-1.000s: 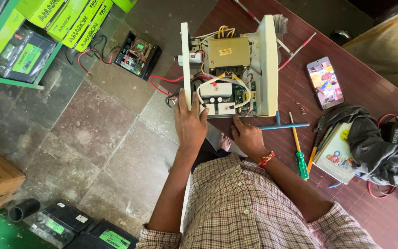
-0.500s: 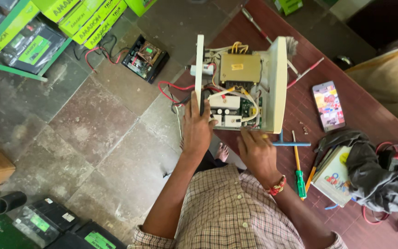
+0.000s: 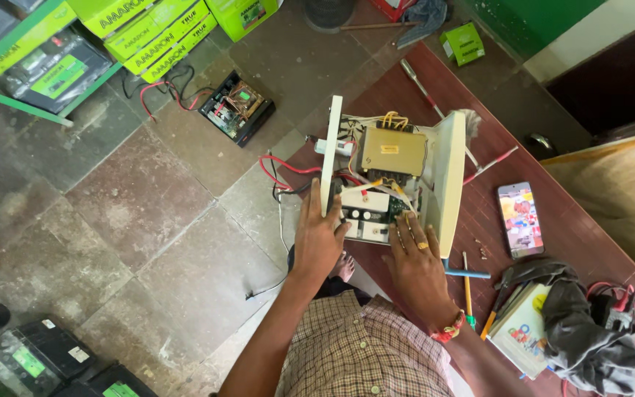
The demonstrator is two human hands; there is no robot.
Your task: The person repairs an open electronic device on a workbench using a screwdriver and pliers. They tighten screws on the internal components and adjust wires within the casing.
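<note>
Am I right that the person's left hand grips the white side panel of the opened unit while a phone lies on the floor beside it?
Not quite. In the head view the left hand does grip the white side panel of the opened unit, but the phone lies on the reddish-brown table, not the floor.

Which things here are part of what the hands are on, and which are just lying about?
In hand: opened white casing, its circuit board, left hand, right hand.
Lying about: phone, screwdrivers, grey cloth, notebook, floor unit.

An electronics repair workshop: opened casing (image 3: 446, 176) on a workbench (image 3: 597, 242), screwdrivers (image 3: 469, 290), boxed batteries (image 3: 148, 37).
</note>
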